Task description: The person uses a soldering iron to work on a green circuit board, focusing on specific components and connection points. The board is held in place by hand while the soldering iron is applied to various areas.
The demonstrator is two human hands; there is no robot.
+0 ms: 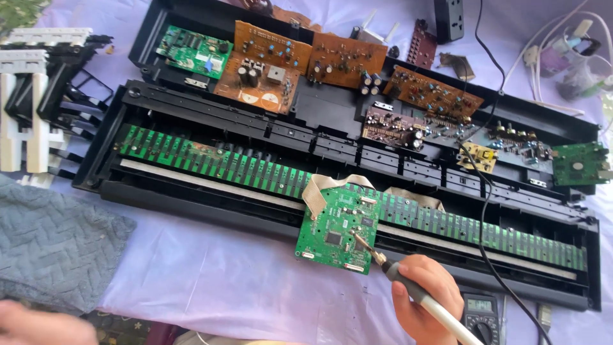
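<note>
Head view looks down on an opened black keyboard chassis (211,211) lying across a lilac-covered surface (211,281). Its keys are already off, stacked as white and black key sections (32,96) at far left, and the long green contact strip (211,163) lies bare. Brown circuit boards (338,61) sit loose in the far half. The right hand (424,300) is closed around a soldering iron (408,291), tip touching the square green board (337,228), which rests on the chassis's near edge, tethered by a ribbon cable (319,191). The left hand (38,324), blurred at near left, seems empty; I cannot tell its spread. Soldering looks under way, reassembly not begun. Open cloth lies near left; a multimeter (482,313) and black cord (488,211) crowd the right.
</note>
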